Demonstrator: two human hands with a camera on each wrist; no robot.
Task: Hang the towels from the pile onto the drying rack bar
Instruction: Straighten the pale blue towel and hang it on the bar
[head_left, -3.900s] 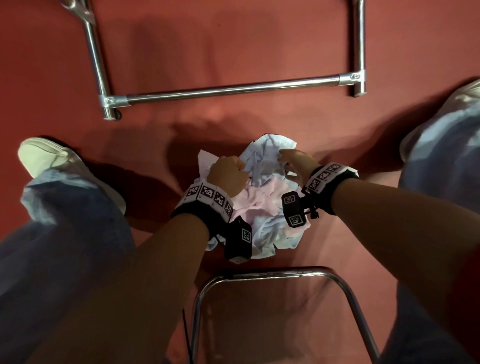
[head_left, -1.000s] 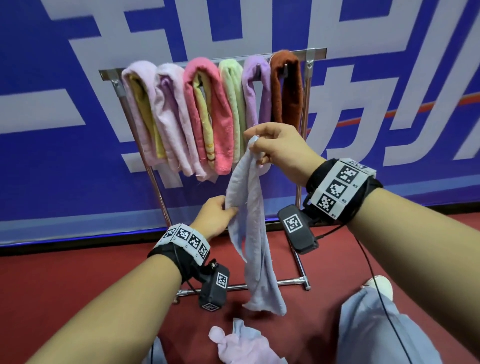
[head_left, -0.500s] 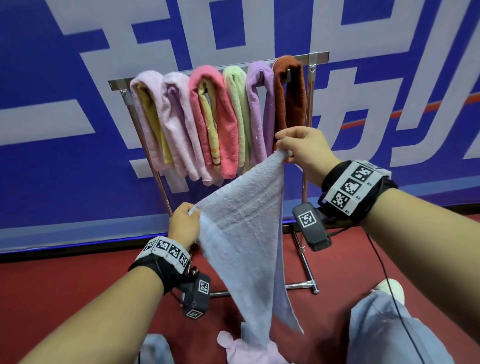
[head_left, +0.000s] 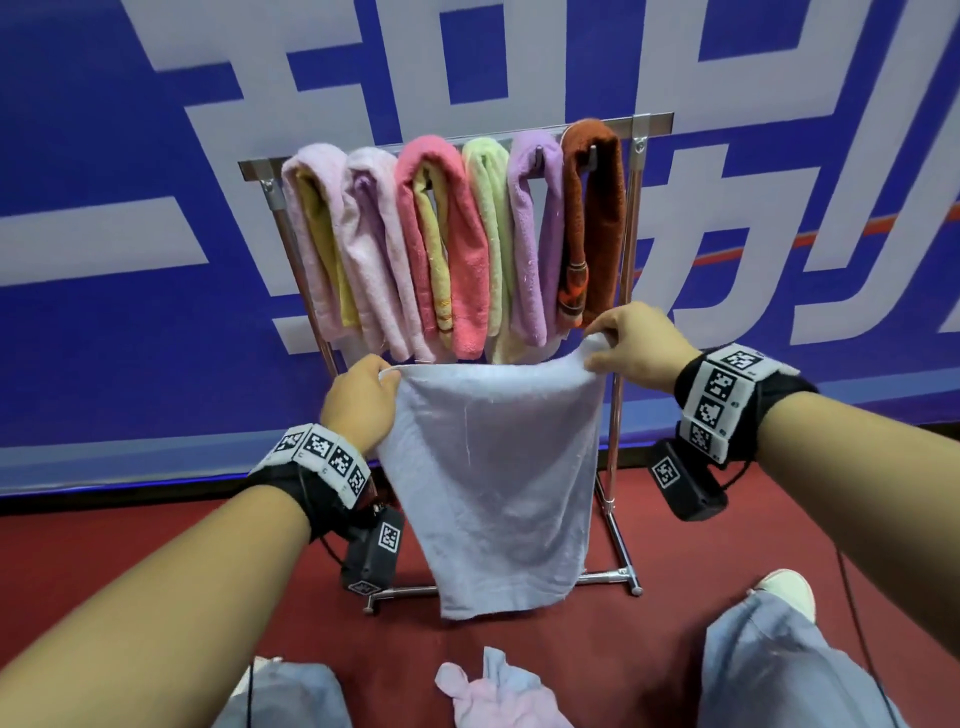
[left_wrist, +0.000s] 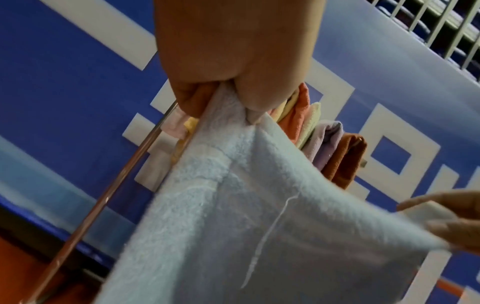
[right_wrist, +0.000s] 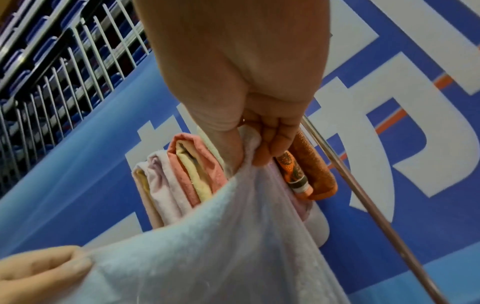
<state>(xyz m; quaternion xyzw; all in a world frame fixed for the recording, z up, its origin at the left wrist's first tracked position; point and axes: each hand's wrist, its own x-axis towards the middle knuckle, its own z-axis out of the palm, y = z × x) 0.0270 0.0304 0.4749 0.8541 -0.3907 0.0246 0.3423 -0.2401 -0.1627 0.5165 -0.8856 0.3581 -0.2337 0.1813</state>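
I hold a pale blue towel (head_left: 493, 478) spread flat in front of the drying rack (head_left: 636, 171). My left hand (head_left: 363, 395) pinches its top left corner and my right hand (head_left: 618, 338) pinches its top right corner. The wrist views show the same grips: the left hand (left_wrist: 233, 96) and the right hand (right_wrist: 249, 148) each curl on the towel (left_wrist: 259, 226) (right_wrist: 207, 257). The towel's top edge hangs below the rack's top bar (head_left: 649, 123). Several coloured towels (head_left: 447, 244) fill that bar. The remaining pile (head_left: 498, 696) lies on the floor near my feet.
The rack's chrome uprights (head_left: 615, 415) and base bar (head_left: 602, 577) stand on red floor (head_left: 104, 545), against a blue and white banner wall (head_left: 130, 260). My trouser legs (head_left: 769, 670) and a white shoe (head_left: 784, 584) are at the bottom right.
The towel went from hanging bunched from my right hand to being stretched flat; my left hand took a corner and rose level with the right. Earlier both hands were in the floor pile.
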